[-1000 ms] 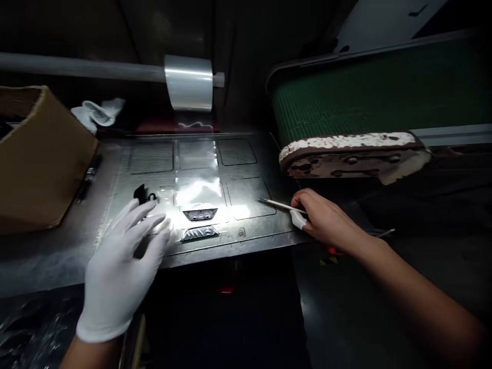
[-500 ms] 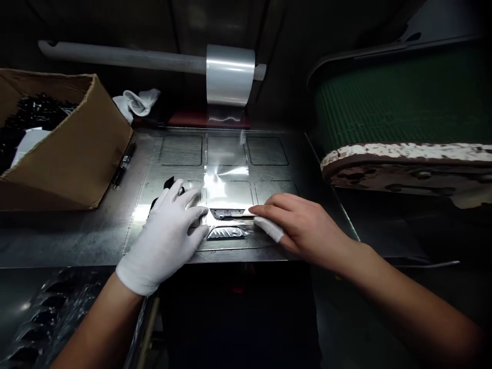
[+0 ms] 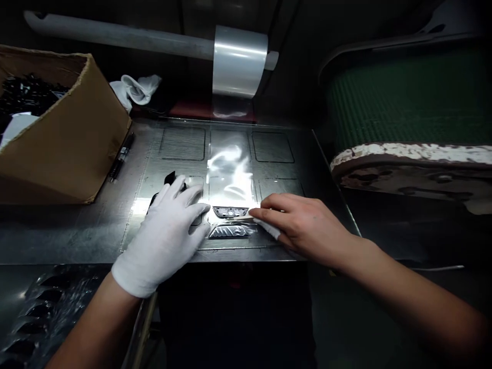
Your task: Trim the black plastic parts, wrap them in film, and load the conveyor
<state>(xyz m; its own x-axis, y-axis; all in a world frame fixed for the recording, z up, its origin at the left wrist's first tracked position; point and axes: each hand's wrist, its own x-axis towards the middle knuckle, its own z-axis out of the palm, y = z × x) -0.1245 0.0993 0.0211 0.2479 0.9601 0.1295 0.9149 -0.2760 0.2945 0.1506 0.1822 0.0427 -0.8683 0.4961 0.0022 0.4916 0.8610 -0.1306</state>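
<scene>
My left hand (image 3: 165, 233), in a white glove, rests on the metal plate (image 3: 184, 143) with its fingers spread. Its thumb and index tips lie at the left ends of a small dark trapezoid part (image 3: 230, 211) and a foil-like piece (image 3: 229, 232) just below it. Black pieces (image 3: 169, 178) show beyond its fingers. My right hand (image 3: 303, 225), mostly bare with white covering on the thumb, pinches a thin light stick (image 3: 241, 219) whose tip lies by the dark part's lower edge. Clear film (image 3: 230, 159) runs down the plate to the part.
A film roll (image 3: 240, 61) hangs on a bar (image 3: 126, 38) at the back. On the left stand a cardboard box (image 3: 96, 138) of black parts and a pen (image 3: 122, 156); a white glove (image 3: 140, 89) lies behind. A green belt machine (image 3: 407, 102) stands at the right.
The view has shifted slightly. The stick has come away from across the dark part to its lower edge, so more of the part shows. Both hands keep nearly the same pose.
</scene>
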